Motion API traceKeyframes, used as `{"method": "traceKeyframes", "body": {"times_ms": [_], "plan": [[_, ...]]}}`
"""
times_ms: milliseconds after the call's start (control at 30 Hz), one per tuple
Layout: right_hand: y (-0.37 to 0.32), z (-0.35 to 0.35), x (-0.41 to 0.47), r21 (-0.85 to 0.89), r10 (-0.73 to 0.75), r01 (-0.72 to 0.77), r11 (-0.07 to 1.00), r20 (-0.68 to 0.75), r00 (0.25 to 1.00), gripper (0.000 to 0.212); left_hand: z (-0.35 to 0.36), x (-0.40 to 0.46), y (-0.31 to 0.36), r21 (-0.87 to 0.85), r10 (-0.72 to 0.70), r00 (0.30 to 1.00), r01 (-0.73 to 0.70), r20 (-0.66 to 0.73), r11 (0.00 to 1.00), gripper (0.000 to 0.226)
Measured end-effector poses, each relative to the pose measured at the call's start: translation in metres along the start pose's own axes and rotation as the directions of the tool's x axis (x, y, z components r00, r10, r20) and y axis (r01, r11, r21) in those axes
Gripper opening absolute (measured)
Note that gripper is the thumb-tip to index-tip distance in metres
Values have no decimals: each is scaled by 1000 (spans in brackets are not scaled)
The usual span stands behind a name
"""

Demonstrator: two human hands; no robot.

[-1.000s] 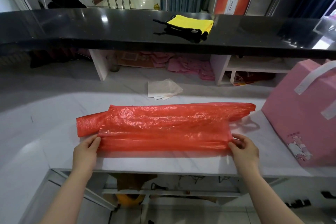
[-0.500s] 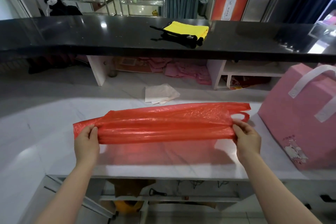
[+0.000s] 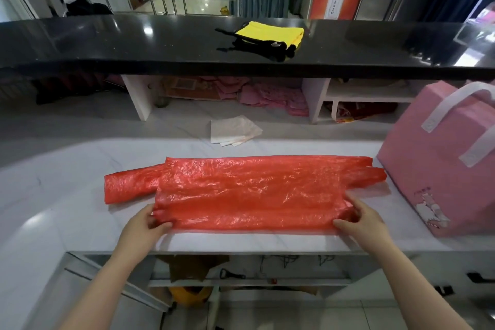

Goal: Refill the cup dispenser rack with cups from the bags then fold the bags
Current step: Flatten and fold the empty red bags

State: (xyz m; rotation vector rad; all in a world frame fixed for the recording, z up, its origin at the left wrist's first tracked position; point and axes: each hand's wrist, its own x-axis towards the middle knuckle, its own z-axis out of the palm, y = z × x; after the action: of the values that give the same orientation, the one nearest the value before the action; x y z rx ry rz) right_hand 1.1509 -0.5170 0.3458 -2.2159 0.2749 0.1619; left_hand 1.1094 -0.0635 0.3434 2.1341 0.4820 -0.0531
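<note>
Head view showed the crinkled red plastic bag [image 3: 241,190] lying lengthwise left to right across mid-frame on the white marble counter [image 3: 53,195]. Left hand [image 3: 140,225] and right hand [image 3: 367,222] pinched its near corners, close to the counter's front edge; a pink box-shaped gift bag [image 3: 439,169] crowded the right end.

Two bare forearms reach up from the lower edge of the view, with no sleeve, cuff, watch or band visible on either. The left hand [image 3: 139,225] and the right hand [image 3: 367,222] are ungloved and show no rings. Fingernails look short and unpainted, though detail is soft.
</note>
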Motion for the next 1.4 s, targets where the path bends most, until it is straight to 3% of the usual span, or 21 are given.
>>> {"method": "traceKeyframes", "body": {"times_ms": [300, 467, 567, 800, 1000, 1267, 1400], "plan": [[0, 9, 5, -145, -10, -14, 989, -165, 986, 43, -7, 9, 4, 126, 12, 1000, -15, 21, 992, 37], [2, 4, 10, -176, -30, -13, 984, -239, 970, 18, -13, 5, -1, 122, 57, 998, -61, 30, 991, 15], [10, 0, 10, -200, -35, -9, 980, -215, 976, 20, -17, 2, -4, 113, 62, 997, -67, 45, 991, 9], [17, -8, 3, -279, -80, 35, 960, -152, 985, 28, -19, 8, -4, 155, 79, 991, -96, 112, 983, 21], [16, -9, -3, -184, -70, 57, 981, -62, 996, 22, -6, 11, -4, 213, 83, 996, -84, 17, 973, 14], [14, -2, 4, -70, 20, -38, 997, -244, 969, 32, 9, 17, 7, 221, -29, 990, 59, -138, 973, 12], [17, -1, 5, -34, 45, -55, 998, -254, 966, 32, 13, 13, 10, 245, -43, 985, 83, -164, 966, 13]]}}
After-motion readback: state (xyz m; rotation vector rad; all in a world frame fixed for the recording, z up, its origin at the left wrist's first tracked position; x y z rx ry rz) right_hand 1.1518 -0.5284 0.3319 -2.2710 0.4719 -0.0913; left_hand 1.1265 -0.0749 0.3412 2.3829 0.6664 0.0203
